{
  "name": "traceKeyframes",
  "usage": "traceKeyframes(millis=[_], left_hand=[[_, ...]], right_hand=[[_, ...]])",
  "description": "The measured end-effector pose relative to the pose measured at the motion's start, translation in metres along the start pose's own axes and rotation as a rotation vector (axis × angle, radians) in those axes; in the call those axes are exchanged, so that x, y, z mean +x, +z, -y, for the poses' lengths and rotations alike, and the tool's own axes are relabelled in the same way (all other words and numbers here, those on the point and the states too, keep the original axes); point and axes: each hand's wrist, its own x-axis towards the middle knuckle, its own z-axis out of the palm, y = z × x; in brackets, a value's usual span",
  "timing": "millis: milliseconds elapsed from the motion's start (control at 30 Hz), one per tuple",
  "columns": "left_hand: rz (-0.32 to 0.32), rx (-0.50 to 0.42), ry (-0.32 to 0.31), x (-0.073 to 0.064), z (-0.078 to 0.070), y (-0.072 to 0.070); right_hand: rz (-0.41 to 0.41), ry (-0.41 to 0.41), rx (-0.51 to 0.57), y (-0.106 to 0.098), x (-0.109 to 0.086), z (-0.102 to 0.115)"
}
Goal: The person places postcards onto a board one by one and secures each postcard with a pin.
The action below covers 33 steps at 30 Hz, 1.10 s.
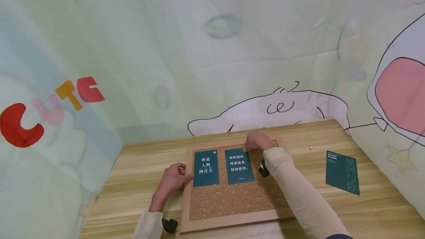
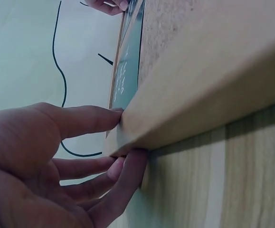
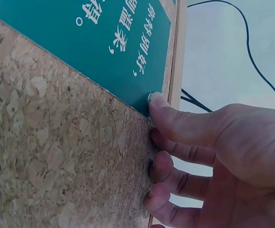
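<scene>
A wood-framed cork board [image 1: 222,204] lies on the table. My left hand [image 1: 174,177] pinches the frame's left edge, thumb on the upper side and fingers against the side and underneath. Across the board, my right hand [image 1: 260,142] presses its thumb onto a small thumbtack [image 3: 149,98] at the upper right corner of a green card [image 1: 239,176] with white writing. The other fingers of that hand rest loosely bent against the cork near the top frame. Left of it, another green card [image 1: 206,178] has a silver thumbtack [image 1: 214,152] in its upper right corner.
Right of the board, a third green card [image 1: 342,172] lies on the wooden table [image 1: 136,183]. A small shiny tack [image 1: 310,148] sits between it and the board. Behind the table hangs a printed cloth backdrop [image 1: 166,47].
</scene>
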Motion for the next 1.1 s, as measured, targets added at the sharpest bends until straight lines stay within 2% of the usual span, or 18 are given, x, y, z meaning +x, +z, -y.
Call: traceKeyframes(millis=[200, 500, 667, 800, 967, 1100], left_hand=[[-0.005, 0.038, -0.006, 0.001, -0.004, 0.002], [-0.014, 0.069, 0.002, 0.0, -0.008, 0.0], [-0.007, 0.074, 0.007, 0.001, -0.01, 0.0], [0.003, 0.08, -0.008, 0.001, -0.011, 0.001], [0.003, 0.093, -0.019, 0.001, -0.011, 0.001], [0.003, 0.082, -0.001, 0.001, -0.01, 0.001]], right_hand=[[-0.022, -0.015, 0.07, 0.002, 0.001, -0.006], [-0.097, -0.215, 0.241, 0.011, 0.004, -0.027], [-0.098, -0.314, 0.271, 0.01, 0.003, -0.038], [-0.088, -0.37, 0.263, 0.005, -0.002, -0.045], [-0.069, -0.388, 0.304, -0.007, -0.012, -0.057], [-0.112, -0.418, 0.294, -0.022, -0.023, -0.074]])
